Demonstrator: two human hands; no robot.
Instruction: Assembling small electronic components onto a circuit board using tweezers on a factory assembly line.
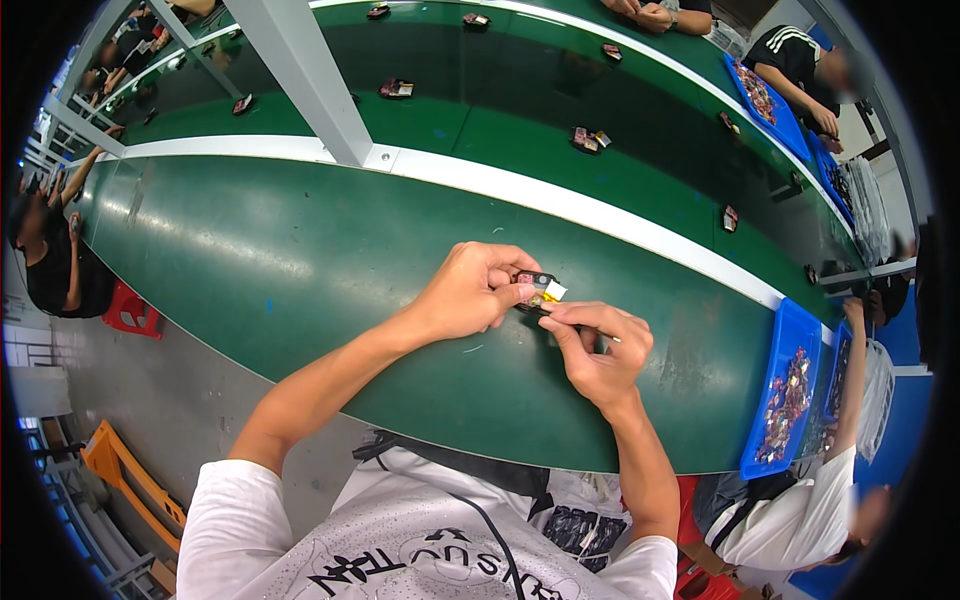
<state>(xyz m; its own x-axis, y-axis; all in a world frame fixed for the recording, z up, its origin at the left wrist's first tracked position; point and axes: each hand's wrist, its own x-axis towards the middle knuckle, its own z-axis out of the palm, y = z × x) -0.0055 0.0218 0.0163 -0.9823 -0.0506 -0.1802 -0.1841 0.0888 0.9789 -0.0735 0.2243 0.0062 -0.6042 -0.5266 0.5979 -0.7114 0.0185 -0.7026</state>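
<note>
My left hand [472,288] grips a small black plastic casing [541,279] between thumb and fingers, above the green bench. Inside the casing are a reddish part and a silver-white piece with a yellow strip [553,292]. Close against its right side, my right hand [607,352] is closed in a pinch. A thin rod-like tool [615,339] pokes out from between its fingers; its exact kind and its tip are hard to make out.
A green conveyor belt [480,130] carrying several similar small black units runs beyond a white rail [560,207]. A grey metal post [310,80] rises from the rail. To the right lies a blue tray [760,450] of small mixed parts. Other people sit left, right and across.
</note>
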